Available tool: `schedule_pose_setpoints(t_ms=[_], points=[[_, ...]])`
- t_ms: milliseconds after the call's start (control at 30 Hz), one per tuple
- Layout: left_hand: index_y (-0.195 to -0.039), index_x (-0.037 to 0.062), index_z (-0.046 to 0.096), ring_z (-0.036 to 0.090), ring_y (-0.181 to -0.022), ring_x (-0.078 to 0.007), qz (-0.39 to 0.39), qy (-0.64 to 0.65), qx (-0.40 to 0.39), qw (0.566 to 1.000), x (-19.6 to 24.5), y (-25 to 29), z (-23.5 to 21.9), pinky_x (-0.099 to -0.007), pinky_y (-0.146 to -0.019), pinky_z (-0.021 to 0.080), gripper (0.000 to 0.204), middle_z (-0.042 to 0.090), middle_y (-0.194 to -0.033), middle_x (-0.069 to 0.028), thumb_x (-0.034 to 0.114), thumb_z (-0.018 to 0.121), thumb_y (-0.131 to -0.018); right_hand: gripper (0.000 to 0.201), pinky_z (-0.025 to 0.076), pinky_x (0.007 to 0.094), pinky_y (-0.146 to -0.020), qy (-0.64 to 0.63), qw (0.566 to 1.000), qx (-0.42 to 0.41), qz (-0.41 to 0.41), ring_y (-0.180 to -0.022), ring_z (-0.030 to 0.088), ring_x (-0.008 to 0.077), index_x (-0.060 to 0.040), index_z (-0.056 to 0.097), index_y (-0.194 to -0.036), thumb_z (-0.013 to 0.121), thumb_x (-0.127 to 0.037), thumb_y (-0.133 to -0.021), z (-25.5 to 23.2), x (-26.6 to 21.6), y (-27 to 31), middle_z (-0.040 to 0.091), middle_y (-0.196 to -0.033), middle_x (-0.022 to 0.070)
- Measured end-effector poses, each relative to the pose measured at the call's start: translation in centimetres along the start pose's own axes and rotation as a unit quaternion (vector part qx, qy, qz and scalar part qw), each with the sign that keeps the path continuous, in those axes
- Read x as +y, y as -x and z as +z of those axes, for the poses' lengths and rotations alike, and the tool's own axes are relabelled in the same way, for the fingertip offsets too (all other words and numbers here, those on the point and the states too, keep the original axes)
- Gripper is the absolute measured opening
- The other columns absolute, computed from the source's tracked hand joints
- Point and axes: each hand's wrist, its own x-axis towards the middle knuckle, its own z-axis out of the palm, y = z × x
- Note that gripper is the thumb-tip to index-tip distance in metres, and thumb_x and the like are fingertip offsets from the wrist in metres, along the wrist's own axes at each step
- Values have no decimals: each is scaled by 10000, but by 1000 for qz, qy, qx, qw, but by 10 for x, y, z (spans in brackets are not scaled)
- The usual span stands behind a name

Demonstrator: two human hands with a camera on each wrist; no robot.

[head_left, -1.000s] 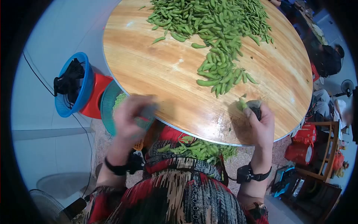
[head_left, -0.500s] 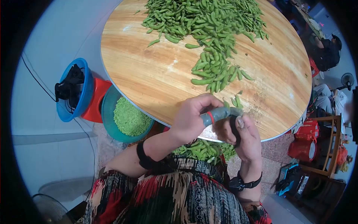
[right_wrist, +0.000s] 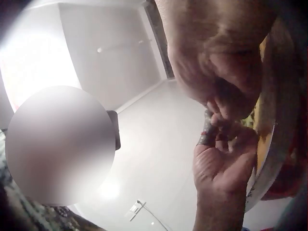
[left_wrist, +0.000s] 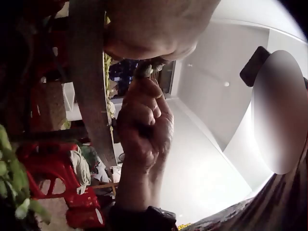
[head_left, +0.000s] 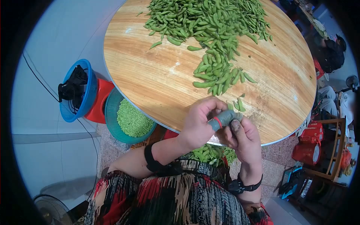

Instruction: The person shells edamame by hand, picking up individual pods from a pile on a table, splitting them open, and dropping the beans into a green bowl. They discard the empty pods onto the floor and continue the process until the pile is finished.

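Apparently the step in hand is shelling: both hands meet over the near edge of the round table (head_left: 146, 71), tip to tip, as if working one pod apart. The left hand (head_left: 200, 122) comes in with a grey finger cover (head_left: 225, 117), ringed by a red band (head_left: 217, 121), aimed at the right hand (head_left: 245, 140). The right hand is nearly closed, its fingers curled under and its thumb pressed down at the tips; it seems to pinch a pod there, though the fingers hide nearly all of it. The left hand's fingers are bent, and I cannot tell whether they have hold of anything too.

Judging by this, the next move calls for a firm squeeze along the seam with the covered digit, the right thumb and fingers keeping the pod from slipping.

As for the stock, a big heap of pods (head_left: 206, 22) covers the table's far side, and a trail of pods (head_left: 216, 75) runs from it toward the table's near edge. A few small pieces (head_left: 239, 105) lie on the table just beyond the fingertips. Off the table's left edge and below it, a green bowl (head_left: 111, 118) holds loose beans (head_left: 133, 120). More greens (head_left: 210, 154) sit on the lap, by the table's near edge.
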Motion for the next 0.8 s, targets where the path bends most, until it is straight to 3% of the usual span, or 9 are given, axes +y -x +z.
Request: schedule_pose_setpoints(t_ms=[100, 233, 300, 400, 567, 633, 667, 733, 800], points=[[-892, 41, 513, 488, -759, -48, -135, 258, -109, 950, 6, 1, -3, -208, -689, 403, 145, 513, -813, 1, 123, 616, -831, 145, 268, 171, -411, -36, 998, -16, 49, -446, 339, 32, -38, 502, -881, 399, -124, -935, 3, -8, 6, 495, -635, -10], [-876, 30, 510, 490, -781, -60, -100, 318, -172, 927, 5, 0, -14, -209, -707, 401, 182, 505, -813, 0, 147, 636, -817, 132, 270, 170, -411, -212, 966, -50, 138, -445, 342, 29, -39, 516, -902, 412, -115, -930, 2, -11, 11, 489, -616, -16], [-878, 17, 513, 522, -767, -91, -42, -8, -163, 986, 14, -1, -17, -231, -702, 427, 171, 528, -834, -16, 124, 631, -814, 124, 261, 167, -398, -139, 982, 0, 127, -437, 340, 32, -34, 533, -913, 434, -109, -922, 4, -7, 7, 488, -604, -14], [-878, -2, 513, 547, -741, -128, -1, -78, -101, 992, 18, 4, -11, -262, -669, 448, 137, 545, -835, -50, 64, 605, -801, 116, 258, 173, -385, 67, 994, 81, -20, -434, 345, 33, -29, 540, -950, 466, -111, -914, 10, 7, 2, 490, -598, -12], [-949, -22, 526, 564, -704, -168, 112, -219, -65, 967, 24, 1, -13, -286, -630, 455, 224, 550, -808, -112, -42, 502, -726, 140, 336, 187, -440, -83, 993, 16, 79, -502, 451, 36, -14, 560, -966, 508, -126, -900, -7, -1, -4, 517, -606, -27], [-978, -22, 531, 566, -694, -185, 137, -279, -54, 949, 22, 0, -15, -285, -624, 453, 294, 547, -794, -127, -64, 468, -695, 144, 391, 262, -459, 293, 949, 98, -58, -494, 519, 141, -4, 555, -933, 543, -134, -874, -9, -7, -14, 562, -607, 47], [-999, 1, 542, 569, -692, -200, 110, -286, -52, 950, 20, 0, -17, -285, -624, 453, 337, 551, -796, -131, -66, 458, -680, 138, 425, 360, -499, 475, 844, 187, -165, -523, 551, 296, 3, 542, -902, 566, -116, -836, -6, -12, -20, 572, -631, 159], [-1020, 24, 553, 572, -690, -216, 85, -293, -51, 951, 21, 1, -20, -285, -624, 454, 382, 556, -797, -134, -68, 449, -664, 137, 431, 380, -518, 538, 805, 189, -164, -557, 547, 336, 4, 540, -887, 575, -110, -819, -11, -14, -21, 559, -644, 192], [-1017, 57, 568, 589, -740, -224, 24, -287, -204, 936, 24, 8, -22, -293, -650, 454, 389, 580, -834, -131, -49, 467, -657, 145, 444, 402, -557, 621, 758, 151, -125, -622, 556, 372, -3, 539, -871, 590, -107, -784, -12, -20, -15, 559, -672, 211]])
